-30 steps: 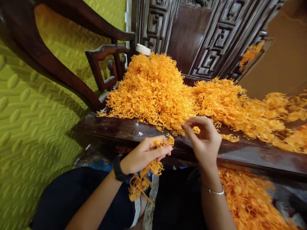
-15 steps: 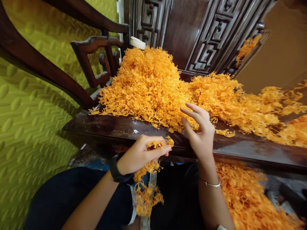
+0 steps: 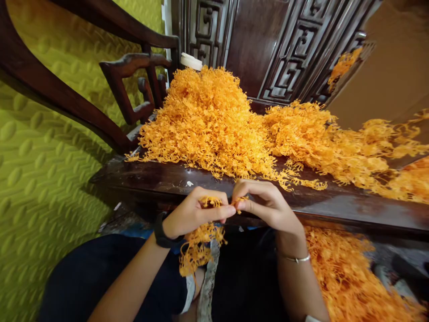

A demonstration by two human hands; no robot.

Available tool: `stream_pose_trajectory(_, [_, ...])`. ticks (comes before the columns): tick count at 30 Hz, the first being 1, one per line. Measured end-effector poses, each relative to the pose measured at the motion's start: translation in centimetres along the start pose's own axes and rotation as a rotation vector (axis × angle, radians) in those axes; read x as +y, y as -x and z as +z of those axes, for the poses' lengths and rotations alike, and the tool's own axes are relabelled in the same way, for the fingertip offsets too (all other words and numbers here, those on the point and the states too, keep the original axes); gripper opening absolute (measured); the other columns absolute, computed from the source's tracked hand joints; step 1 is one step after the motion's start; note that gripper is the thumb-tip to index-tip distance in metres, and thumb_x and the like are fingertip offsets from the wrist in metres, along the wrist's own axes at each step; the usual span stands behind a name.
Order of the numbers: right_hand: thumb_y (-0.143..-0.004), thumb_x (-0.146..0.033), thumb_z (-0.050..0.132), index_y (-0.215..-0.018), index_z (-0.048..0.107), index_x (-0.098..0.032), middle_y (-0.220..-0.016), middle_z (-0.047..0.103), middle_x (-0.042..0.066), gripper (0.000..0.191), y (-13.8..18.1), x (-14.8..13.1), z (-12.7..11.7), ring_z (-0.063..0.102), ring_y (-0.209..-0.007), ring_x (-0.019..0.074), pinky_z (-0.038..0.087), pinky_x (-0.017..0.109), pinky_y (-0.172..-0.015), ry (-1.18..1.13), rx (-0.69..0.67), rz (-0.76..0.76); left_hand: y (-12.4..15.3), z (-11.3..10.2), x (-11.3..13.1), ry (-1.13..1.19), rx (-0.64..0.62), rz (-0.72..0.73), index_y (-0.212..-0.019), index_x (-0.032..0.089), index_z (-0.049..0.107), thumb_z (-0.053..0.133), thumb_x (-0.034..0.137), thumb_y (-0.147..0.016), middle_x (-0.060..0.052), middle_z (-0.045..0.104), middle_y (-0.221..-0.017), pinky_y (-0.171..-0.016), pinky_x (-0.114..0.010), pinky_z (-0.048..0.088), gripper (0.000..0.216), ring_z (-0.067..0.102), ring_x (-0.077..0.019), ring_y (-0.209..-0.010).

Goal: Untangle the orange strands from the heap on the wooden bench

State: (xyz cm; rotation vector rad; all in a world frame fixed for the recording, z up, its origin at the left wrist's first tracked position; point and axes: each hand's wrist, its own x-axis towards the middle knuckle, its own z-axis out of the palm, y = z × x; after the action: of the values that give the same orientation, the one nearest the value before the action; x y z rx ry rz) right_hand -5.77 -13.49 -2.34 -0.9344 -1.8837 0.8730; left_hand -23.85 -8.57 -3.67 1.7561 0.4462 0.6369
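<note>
At the desk (image 3: 187,179) edge, both hands meet over the lap: the left hand (image 3: 191,214) has its grip closed on a bunch (image 3: 197,243) of orange pieces that trails down toward 6 o'clock, while the right hand (image 3: 264,205) pinches one small piece (image 3: 239,200) against it. Judging by the big heap (image 3: 214,125) at 12 o'clock and more at 5 o'clock, only a little is gathered and most remains.

a tangled bunch of frilly orange strands (image 3: 197,243), gripped at its top in a closed left hand (image 3: 187,217), hung limp over the lap, one small orange piece (image 3: 238,200) pinched in right fingertips (image 3: 241,205), just beside it
</note>
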Motion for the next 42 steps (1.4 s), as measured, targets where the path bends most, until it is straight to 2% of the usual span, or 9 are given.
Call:
stream_pose_trajectory(6, [-0.081,-0.033,0.060,-0.068,0.060,-0.019,-0.066,0.056,0.001,0.019,-2.0,1.8,2.8,0.053,-0.066,0.0140,0.044,0.029,-0.064,-0.240,0.260,-0.036,-0.3,-0.2,-1.0,0.365,0.174,-0.036,-0.040,0.017,0.048,0.059,0.029,-0.067,0.005,0.034,-0.034,-0.040,-0.025,0.018,0.031,0.022,-0.0048,-0.034])
stream_pose_trajectory(9, [-0.082,-0.034,0.057,-0.067,0.056,-0.021,-0.064,0.051,0.000,0.021,-2.1,1.8,2.2,0.049,-0.060,0.0124,0.042,0.026,-0.057,-0.221,0.603,-0.117,-0.5,-0.4,-1.7,0.599,0.278,0.107,-0.034,0.018,0.035,0.056,0.029,-0.066,0.005,0.028,-0.030,-0.047,-0.027,0.029,0.039,0.024,-0.0052,-0.034])
stream_pose_trajectory(14, [-0.084,-0.025,0.056,-0.091,0.066,-0.023,-0.087,0.059,0.004,0.012,-0.8,1.8,-1.5,0.055,-0.083,0.0177,0.044,0.032,-0.073,0.451,0.966,-0.174,-0.5,-0.3,-1.7,0.525,0.265,0.062,-0.043,0.017,0.048,0.058,0.031,-0.071,0.005,0.038,-0.038,-0.047,-0.026,0.027,0.033,0.027,-0.0053,-0.037])
stream_pose_trajectory(20, [-0.087,-0.020,0.047,-0.129,0.047,-0.025,-0.122,0.054,0.009,0.043,-0.4,3.2,-3.2,0.049,-0.110,0.0234,0.040,0.044,-0.092,0.834,0.665,-0.041,-0.5,-0.1,-1.4,0.334,0.242,0.072,-0.067,0.015,0.060,0.061,0.031,-0.079,0.003,0.051,-0.055,-0.050,-0.022,0.033,0.020,0.043,-0.0064,-0.048])
stream_pose_trajectory(23, [-0.087,-0.018,0.046,-0.124,0.052,-0.023,-0.124,0.055,0.009,0.038,-0.6,3.0,-2.6,0.045,-0.117,0.0244,0.034,0.047,-0.100,0.877,0.732,-0.082,-0.5,-0.1,-1.5,0.327,0.197,0.102,-0.080,0.015,0.062,0.060,0.024,-0.080,0.001,0.057,-0.064,-0.060,-0.021,0.039,0.009,0.052,-0.0084,-0.060])
stream_pose_trajectory(26, [-0.088,-0.022,0.049,-0.106,0.061,-0.021,-0.111,0.061,0.008,0.022,-0.5,1.8,-1.7,0.053,-0.108,0.0226,0.040,0.043,-0.095,0.702,0.824,-0.131,-0.5,-0.1,-1.4,0.343,0.113,0.117,-0.092,0.014,0.063,0.054,0.022,-0.084,-0.002,0.061,-0.073,-0.067,-0.023,0.043,0.014,0.056,-0.0112,-0.069])
stream_pose_trajectory(28, [-0.089,-0.024,0.049,-0.103,0.062,-0.022,-0.102,0.064,0.006,0.019,-0.5,0.8,-1.0,0.058,-0.098,0.0194,0.046,0.037,-0.088,0.479,0.673,-0.096,-0.5,-0.1,-1.2,0.310,0.067,0.110,-0.096,0.013,0.062,0.051,0.023,-0.086,-0.003,0.062,-0.075,-0.068,-0.024,0.044,0.018,0.056,-0.0116,-0.070])
stream_pose_trajectory(36, [-0.076,-0.034,0.068,-0.117,0.058,-0.022,-0.115,0.057,0.007,0.044,-0.7,-1.4,1.1,0.053,-0.109,0.0204,0.044,0.034,-0.094,0.369,0.042,-0.137,-0.2,0.6,-0.8,0.162,0.004,0.056,-0.077,0.013,0.064,0.056,0.026,-0.081,0.000,0.058,-0.066,-0.065,-0.021,0.044,0.016,0.054,-0.0104,-0.064])
stream_pose_trajectory(42, [-0.076,-0.024,0.068,-0.105,0.066,-0.022,-0.102,0.065,0.006,0.029,-0.3,-1.6,1.8,0.060,-0.095,0.0175,0.049,0.031,-0.082,0.370,0.095,-0.184,-0.4,1.0,-0.8,0.187,0.036,0.016,-0.054,0.013,0.056,0.056,0.031,-0.078,0.002,0.051,-0.050,-0.049,-0.019,0.040,0.030,0.047,-0.0080,-0.048])
